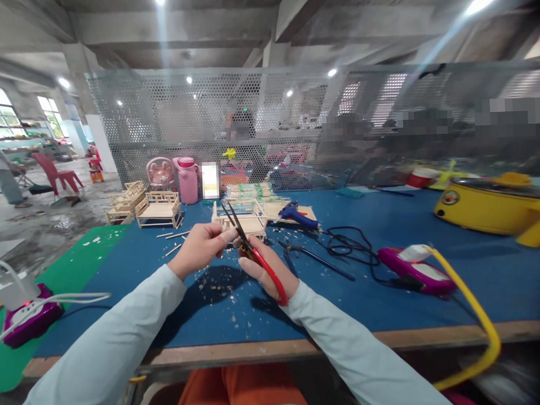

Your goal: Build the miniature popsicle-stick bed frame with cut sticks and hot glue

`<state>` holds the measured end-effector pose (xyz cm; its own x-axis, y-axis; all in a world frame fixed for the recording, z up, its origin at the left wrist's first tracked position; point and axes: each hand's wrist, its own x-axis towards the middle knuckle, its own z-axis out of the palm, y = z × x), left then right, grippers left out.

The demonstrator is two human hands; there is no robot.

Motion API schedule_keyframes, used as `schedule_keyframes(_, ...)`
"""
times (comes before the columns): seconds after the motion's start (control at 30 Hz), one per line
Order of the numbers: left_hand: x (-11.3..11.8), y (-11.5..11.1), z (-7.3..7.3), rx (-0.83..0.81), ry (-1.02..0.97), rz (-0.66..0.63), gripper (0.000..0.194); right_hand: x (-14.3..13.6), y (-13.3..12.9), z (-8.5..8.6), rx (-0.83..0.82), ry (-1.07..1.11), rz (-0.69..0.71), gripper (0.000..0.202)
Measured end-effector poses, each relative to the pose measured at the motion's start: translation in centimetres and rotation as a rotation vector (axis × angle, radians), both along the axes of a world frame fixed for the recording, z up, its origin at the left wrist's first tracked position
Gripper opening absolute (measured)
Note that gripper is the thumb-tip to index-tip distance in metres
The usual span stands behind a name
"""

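Blue tabletop, pale wood and a red-handled metal tool

Across the far side of the smooth, wood-edged tabletop, we face a grey perforated metal screen. A flat green sheet covers the left side, and a rounded, glossy yellow plastic pot sits at the far right.

Near the middle, our left hand presses thumb and index fingertips together; we cannot tell what, if anything, is between them. Our right hand curls its fingers around the tool's smooth, curved red grips. The tool is just beside the left fingertips, its slender, dark, pointed blades tilted up and slightly parted.

By the screen stands a rounded pink flask. Left of our hands rests a bench-shaped frame of pale wooden rods; just beyond our hands, partly hidden, is another slatted pale wooden frame.

To the right we have a blue plastic glue gun, then slim dark-blue-handled pliers lying near a loosely looped black cable. Smallest of all, straight thin pale sticks and flaky light chips are scattered around our hands.
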<state>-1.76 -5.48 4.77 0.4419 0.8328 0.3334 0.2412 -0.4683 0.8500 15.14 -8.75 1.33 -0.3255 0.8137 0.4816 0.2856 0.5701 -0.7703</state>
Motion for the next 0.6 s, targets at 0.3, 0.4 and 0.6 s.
schedule_keyframes(0.3,-0.36,0.00,0.55,-0.003,0.061,-0.017,0.044,0.22,0.00,0.02,0.031,-0.044,0.057,0.048)
schedule_keyframes(0.4,-0.42,-0.03,0.67,-0.023,0.075,-0.045,0.045,0.20,-0.01,-0.02,0.062,-0.032,0.068,0.051)
schedule_keyframes(0.6,-0.72,0.26,0.63,-0.045,0.045,-0.114,0.043,0.34,-0.13,-0.03,0.058,-0.029,0.127,0.055)
